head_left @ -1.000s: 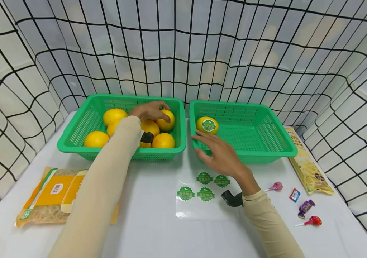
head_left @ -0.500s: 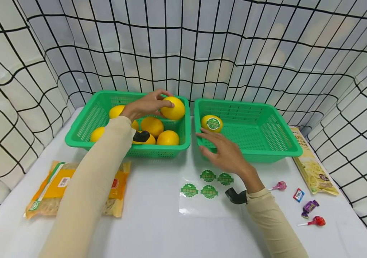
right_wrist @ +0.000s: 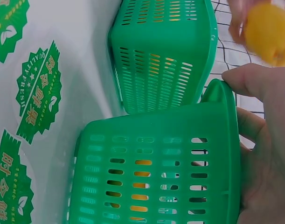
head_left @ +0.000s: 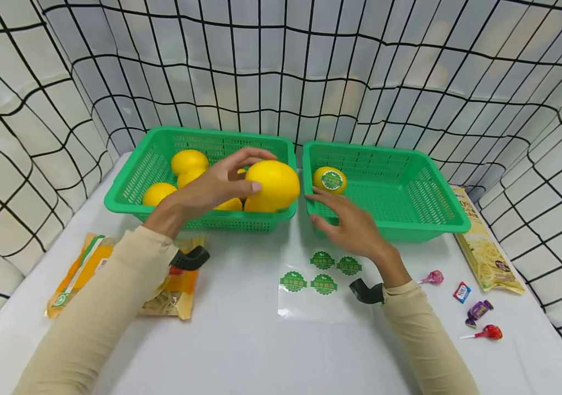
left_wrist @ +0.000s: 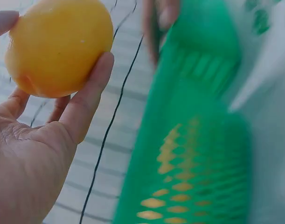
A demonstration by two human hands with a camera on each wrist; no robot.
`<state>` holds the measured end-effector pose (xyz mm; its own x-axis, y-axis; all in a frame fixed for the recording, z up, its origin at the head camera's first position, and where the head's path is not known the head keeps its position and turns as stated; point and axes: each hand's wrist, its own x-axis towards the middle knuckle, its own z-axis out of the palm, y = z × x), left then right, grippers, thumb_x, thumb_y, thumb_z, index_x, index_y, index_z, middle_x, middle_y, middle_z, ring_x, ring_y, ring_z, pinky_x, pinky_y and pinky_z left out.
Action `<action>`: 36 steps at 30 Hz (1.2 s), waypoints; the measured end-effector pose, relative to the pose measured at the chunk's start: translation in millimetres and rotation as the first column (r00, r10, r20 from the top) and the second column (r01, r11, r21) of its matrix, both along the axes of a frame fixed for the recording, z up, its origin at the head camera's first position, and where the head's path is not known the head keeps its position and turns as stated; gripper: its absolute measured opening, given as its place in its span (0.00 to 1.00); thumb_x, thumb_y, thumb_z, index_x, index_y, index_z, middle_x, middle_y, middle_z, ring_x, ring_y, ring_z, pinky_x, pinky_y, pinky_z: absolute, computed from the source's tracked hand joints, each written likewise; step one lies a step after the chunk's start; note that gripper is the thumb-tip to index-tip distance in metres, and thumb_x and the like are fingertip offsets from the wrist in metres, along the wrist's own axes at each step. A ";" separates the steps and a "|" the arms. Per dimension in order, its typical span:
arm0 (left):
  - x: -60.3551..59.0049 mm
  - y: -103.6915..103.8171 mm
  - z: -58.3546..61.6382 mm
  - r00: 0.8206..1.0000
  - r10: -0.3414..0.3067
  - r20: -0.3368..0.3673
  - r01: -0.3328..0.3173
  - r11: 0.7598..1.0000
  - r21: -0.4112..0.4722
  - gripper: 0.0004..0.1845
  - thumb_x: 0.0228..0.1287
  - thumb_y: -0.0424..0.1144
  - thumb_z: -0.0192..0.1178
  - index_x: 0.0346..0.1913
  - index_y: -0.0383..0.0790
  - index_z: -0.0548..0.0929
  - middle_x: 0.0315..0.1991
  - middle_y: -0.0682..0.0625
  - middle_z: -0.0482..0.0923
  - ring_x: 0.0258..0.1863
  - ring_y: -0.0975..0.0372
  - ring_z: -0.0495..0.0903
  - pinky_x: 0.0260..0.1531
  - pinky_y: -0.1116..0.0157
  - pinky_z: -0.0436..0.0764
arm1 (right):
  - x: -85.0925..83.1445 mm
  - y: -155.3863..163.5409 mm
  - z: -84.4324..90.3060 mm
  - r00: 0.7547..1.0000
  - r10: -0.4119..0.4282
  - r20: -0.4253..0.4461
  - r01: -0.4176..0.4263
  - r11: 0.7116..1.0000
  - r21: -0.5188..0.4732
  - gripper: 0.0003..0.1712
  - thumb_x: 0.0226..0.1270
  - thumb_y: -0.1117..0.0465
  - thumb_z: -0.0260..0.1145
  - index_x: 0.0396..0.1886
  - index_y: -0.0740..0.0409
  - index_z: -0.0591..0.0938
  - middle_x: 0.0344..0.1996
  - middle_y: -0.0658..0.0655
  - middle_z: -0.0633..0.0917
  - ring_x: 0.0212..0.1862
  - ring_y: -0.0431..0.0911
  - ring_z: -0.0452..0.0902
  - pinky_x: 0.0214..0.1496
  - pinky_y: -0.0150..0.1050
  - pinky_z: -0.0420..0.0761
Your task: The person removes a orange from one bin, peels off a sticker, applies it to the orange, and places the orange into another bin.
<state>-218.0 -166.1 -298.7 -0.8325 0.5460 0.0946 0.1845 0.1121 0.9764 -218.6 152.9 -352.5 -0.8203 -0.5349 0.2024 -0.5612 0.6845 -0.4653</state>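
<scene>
My left hand (head_left: 212, 189) grips a plain yellow orange (head_left: 272, 185) (left_wrist: 58, 44) and holds it above the front right corner of the left green basket (head_left: 128, 189). Several more oranges (head_left: 189, 162) lie in that basket. My right hand (head_left: 347, 222) rests with straight fingers on the front left corner of the right green basket (head_left: 434, 219) (right_wrist: 156, 172). One orange bearing a green sticker (head_left: 329, 180) lies inside it. A clear sheet with green round stickers (head_left: 324, 283) (right_wrist: 37, 93) lies on the table below my right hand.
An orange noodle packet (head_left: 88, 269) lies at the left, under my left forearm. A yellow noodle packet (head_left: 488, 249) lies right of the right basket. Two lollipops (head_left: 488, 332) and wrapped candies (head_left: 478, 310) sit at the right. Checked cloth walls (head_left: 281, 71) enclose the white table (head_left: 241, 351).
My left hand has lifted the orange out of the left basket and carried it forward and to the right. My right hand has stayed on the right basket's corner.
</scene>
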 end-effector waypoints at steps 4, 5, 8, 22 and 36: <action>41.9 8.3 -24.6 0.994 -0.103 -0.031 0.104 0.994 0.020 0.32 0.70 0.39 0.65 0.75 0.48 0.69 0.74 0.48 0.67 0.66 0.46 0.74 0.60 0.55 0.83 | -0.8 0.9 0.8 1.000 -0.003 0.000 0.003 1.000 0.007 0.29 0.82 0.45 0.62 0.78 0.41 0.74 0.81 0.46 0.68 0.80 0.55 0.64 0.69 0.69 0.74; 50.5 10.6 -33.1 0.993 -0.115 -0.028 0.116 0.993 0.024 0.32 0.70 0.39 0.66 0.75 0.47 0.69 0.74 0.48 0.67 0.65 0.46 0.74 0.59 0.55 0.83 | -0.9 1.0 0.9 1.000 -0.003 0.001 0.003 1.000 0.010 0.29 0.82 0.45 0.62 0.78 0.41 0.74 0.81 0.46 0.67 0.80 0.55 0.64 0.69 0.69 0.74; 68.1 17.9 -57.8 0.993 -0.119 -0.002 0.119 0.992 0.038 0.31 0.70 0.39 0.68 0.73 0.47 0.71 0.74 0.48 0.67 0.66 0.45 0.73 0.57 0.56 0.85 | -0.3 1.2 1.8 1.000 -0.007 -0.002 0.008 1.000 0.011 0.29 0.82 0.45 0.62 0.78 0.41 0.74 0.81 0.47 0.67 0.80 0.55 0.63 0.69 0.69 0.74; 91.2 9.0 -110.9 0.995 0.080 0.061 -0.072 0.990 -0.123 0.33 0.69 0.38 0.71 0.72 0.49 0.69 0.72 0.49 0.69 0.68 0.49 0.72 0.71 0.54 0.76 | 3.1 -0.6 2.5 1.000 -0.012 -0.014 0.012 1.000 -0.006 0.29 0.81 0.47 0.64 0.77 0.43 0.75 0.81 0.50 0.68 0.80 0.56 0.63 0.73 0.68 0.70; 97.3 -1.2 -106.4 0.992 0.120 0.043 -0.108 0.969 -0.222 0.32 0.70 0.41 0.70 0.72 0.54 0.68 0.73 0.52 0.69 0.68 0.48 0.73 0.65 0.49 0.78 | 45.5 -28.9 11.6 0.946 0.216 0.242 -0.230 0.973 0.031 0.13 0.70 0.58 0.76 0.48 0.57 0.84 0.41 0.50 0.85 0.38 0.41 0.79 0.43 0.36 0.83</action>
<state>-120.7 -167.3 -405.1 -0.8910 0.4495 -0.0645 0.1043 0.3409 0.9343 -173.0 124.0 -340.9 -0.6992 -0.7147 -0.0183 -0.5821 0.5841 -0.5657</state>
